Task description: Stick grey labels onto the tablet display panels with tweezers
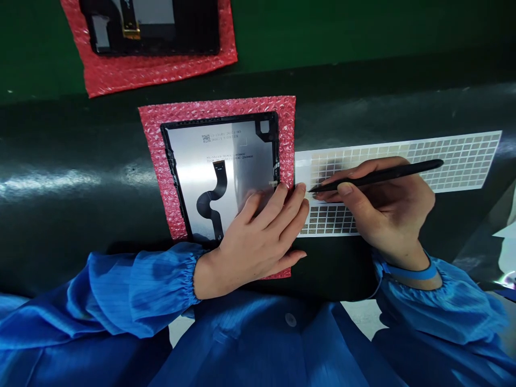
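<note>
A tablet display panel (226, 161) lies back side up on a red bubble-wrap sheet (155, 161), with a black flex cable on its silvery back. My left hand (258, 236) rests flat on the panel's lower right corner, fingers stretched out and together. My right hand (382, 209) pinches black tweezers (379, 176). Their tip points left, touching a white sheet of small square stickers (463, 156) close to the panel's right edge. Both arms wear blue sleeves.
A second panel (153, 27) on red bubble wrap (161, 67) lies farther back at the top left. The work surface is a dark green belt (72, 188). A blue wrist strap (415, 271) circles my right wrist.
</note>
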A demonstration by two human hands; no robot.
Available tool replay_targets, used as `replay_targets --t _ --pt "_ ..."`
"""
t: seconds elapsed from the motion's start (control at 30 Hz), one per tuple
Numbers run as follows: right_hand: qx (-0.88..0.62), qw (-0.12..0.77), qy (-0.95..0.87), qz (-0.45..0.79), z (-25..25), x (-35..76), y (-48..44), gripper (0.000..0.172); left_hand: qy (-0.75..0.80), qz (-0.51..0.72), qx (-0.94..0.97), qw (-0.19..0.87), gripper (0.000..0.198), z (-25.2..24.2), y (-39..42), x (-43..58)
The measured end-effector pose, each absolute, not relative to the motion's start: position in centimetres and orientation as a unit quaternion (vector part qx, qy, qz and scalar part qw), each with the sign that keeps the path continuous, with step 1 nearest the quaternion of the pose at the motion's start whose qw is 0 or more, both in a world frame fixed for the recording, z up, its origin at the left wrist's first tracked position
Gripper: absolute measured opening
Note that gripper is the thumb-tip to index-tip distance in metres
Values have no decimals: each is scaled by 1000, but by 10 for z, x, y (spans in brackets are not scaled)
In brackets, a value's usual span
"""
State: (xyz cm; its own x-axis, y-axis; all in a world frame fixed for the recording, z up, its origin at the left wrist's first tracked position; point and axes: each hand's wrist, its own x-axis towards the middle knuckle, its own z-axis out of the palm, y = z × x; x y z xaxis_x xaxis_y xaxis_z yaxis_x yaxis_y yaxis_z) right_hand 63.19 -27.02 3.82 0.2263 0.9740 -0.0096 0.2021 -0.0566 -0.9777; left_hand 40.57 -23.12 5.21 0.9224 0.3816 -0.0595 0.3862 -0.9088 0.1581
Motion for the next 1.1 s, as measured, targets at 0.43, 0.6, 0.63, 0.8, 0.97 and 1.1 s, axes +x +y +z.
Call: replay_targets --t 0.43,0.6,0.63,0.8,0.97,1.1 --pt "-621 564 -401 369 67 619 -256 19 194 37 970 143 72 65 -226 400" --pt "-601 560 -414 392 76 561 -232 18 192 58 970 137 57 88 -226 361" --pt "-596 551 -419 407 74 548 -226 17 206 45 969 132 57 90 -226 354" --pt "-581 521 -431 452 56 500 -204 16 260 -56 958 106 67 79 -221 337" --pt "-615 485 -415 463 48 485 -193 17 251 -34 960 118 54 68 -205 334" --pt "-626 462 -427 461 45 486 -189 16 255 -16 956 147 45 70 -200 334"
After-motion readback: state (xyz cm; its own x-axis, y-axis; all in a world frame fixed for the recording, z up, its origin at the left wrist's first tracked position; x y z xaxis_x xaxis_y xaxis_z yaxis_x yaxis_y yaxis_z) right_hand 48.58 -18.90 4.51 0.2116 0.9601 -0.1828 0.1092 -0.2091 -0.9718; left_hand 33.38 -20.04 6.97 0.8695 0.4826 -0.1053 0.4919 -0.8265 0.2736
